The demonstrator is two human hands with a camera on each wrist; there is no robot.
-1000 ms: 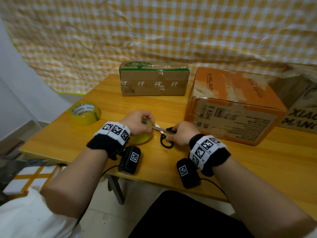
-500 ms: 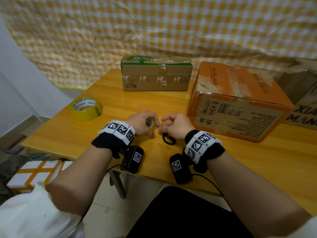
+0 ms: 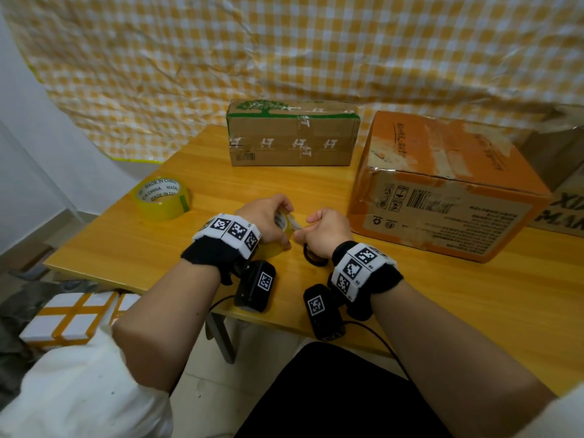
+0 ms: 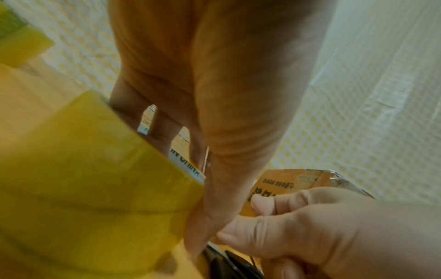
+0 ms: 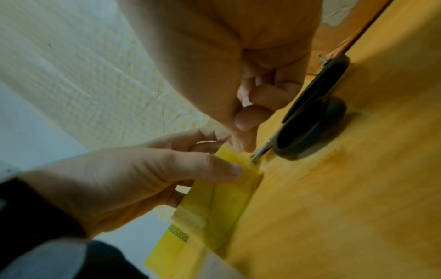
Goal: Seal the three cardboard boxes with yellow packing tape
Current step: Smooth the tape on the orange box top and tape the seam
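Here, left hand (image 3: 265, 216) gripping tape roll (image 3: 282, 227), right hand (image 3: 325, 230) seemingly pinching

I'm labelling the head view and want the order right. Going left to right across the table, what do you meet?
Spare tape roll → left hand gripping a tape roll → right hand → orange box.

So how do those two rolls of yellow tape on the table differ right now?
The yellow tape roll at the left lies flat on the wooden table, untouched; the yellow tape roll in the middle stands on edge. The left hand grips the middle roll while the right hand pinches at its edge; no hand is near the left roll. Both are glossy yellow packing tape with "MADE IN CHINA" printed on the white core.
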